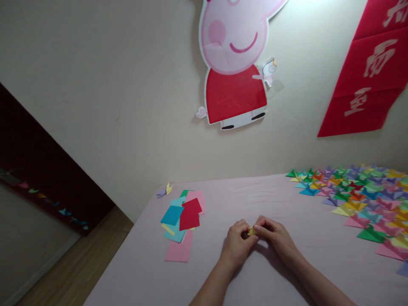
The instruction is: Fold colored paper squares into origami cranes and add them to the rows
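Between the fingertips of both hands is a small piece of folded yellow paper (251, 231), mostly covered by the fingers. My left hand (237, 243) is closed, its thumb and fingers pinching the paper from the left. From the right, my right hand (274, 234) pinches the same paper between thumb and index finger. Both hands are just above the pink-covered table (219, 280). The exact shape of the fold is too small to make out.
Loose paper sheets (190, 213) in red, blue, pink and green lie left of my hands. Two small folded papers (165, 190) sit at the far left corner. Many colourful folded paper birds (371, 233) cover the right side. A wall (143, 140) stands behind.
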